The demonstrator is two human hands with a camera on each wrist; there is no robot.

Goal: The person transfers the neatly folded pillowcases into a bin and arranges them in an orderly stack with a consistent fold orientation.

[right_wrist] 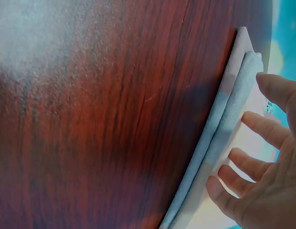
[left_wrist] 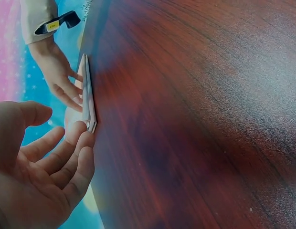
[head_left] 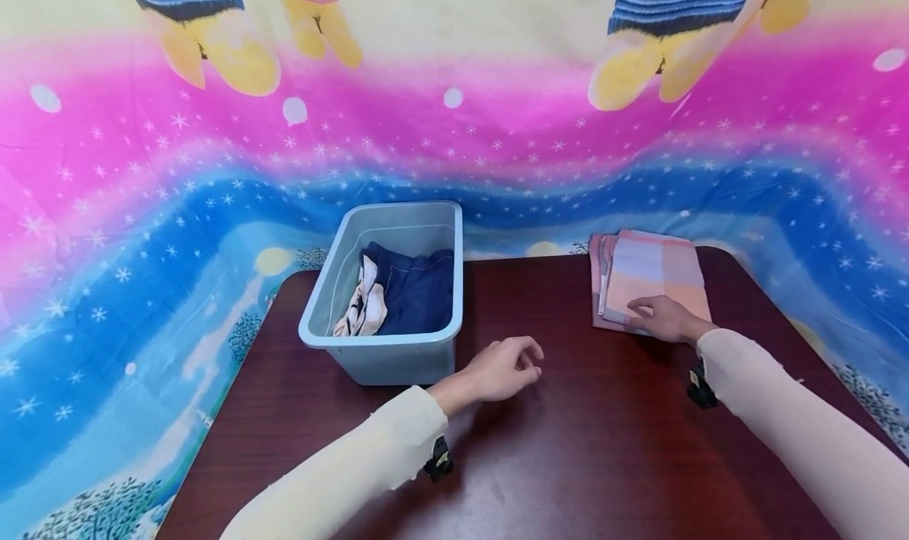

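Observation:
A folded cloth (head_left: 656,268) in pink, peach and pale lilac checks lies flat at the table's back right, stacked in layers. Over its front edge is my right hand (head_left: 665,319), fingers relaxed and spread; in the right wrist view the fingertips (right_wrist: 224,171) are at the cloth's top, gripping nothing. My left hand (head_left: 500,369) hovers above the table's middle, loosely curled and holding nothing. Just left of it stands a grey-blue plastic bin (head_left: 387,358). Inside lie a navy garment (head_left: 419,291) and a cream cloth with dark markings (head_left: 365,303).
The dark red-brown wooden table (head_left: 568,453) ends close behind the bin and the folded cloth. A colourful printed curtain (head_left: 454,145) with snowflakes hangs around its back and sides. Each wrist carries a small black camera mount.

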